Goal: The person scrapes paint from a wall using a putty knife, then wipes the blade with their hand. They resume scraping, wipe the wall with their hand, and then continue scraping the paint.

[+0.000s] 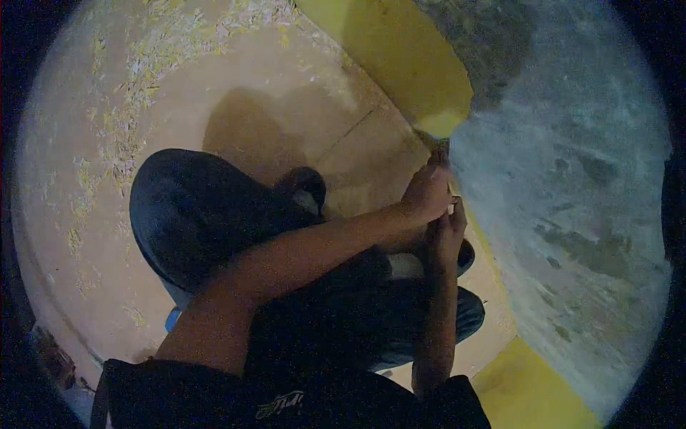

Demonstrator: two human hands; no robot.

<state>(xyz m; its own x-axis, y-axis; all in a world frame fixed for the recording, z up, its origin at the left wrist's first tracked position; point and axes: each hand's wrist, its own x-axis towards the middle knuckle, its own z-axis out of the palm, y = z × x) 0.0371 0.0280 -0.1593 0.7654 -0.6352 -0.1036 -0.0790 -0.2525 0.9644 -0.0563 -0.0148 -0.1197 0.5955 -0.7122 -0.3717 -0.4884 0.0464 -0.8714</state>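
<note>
My left hand (428,194) reaches across from the left and is closed, with its fingers against the foot of the wall. Just beyond its knuckles is a small dark thing (440,151) at the edge of the yellow paint; whether the hand grips it, I cannot make out. Directly below, my right hand (449,227) is closed too, its fingertips close to the left hand. A tiny pale spot (451,208) shows at those fingertips, too small to name. What lies inside either hand is hidden by the fingers and the dim light.
A grey, stained wall (572,207) rises on the right, with a yellow painted band (407,64) along its lower part. Yellow and white flakes (136,79) litter the tan floor (179,107). My bent knees (193,207) and dark shoe (304,187) are close below the arms.
</note>
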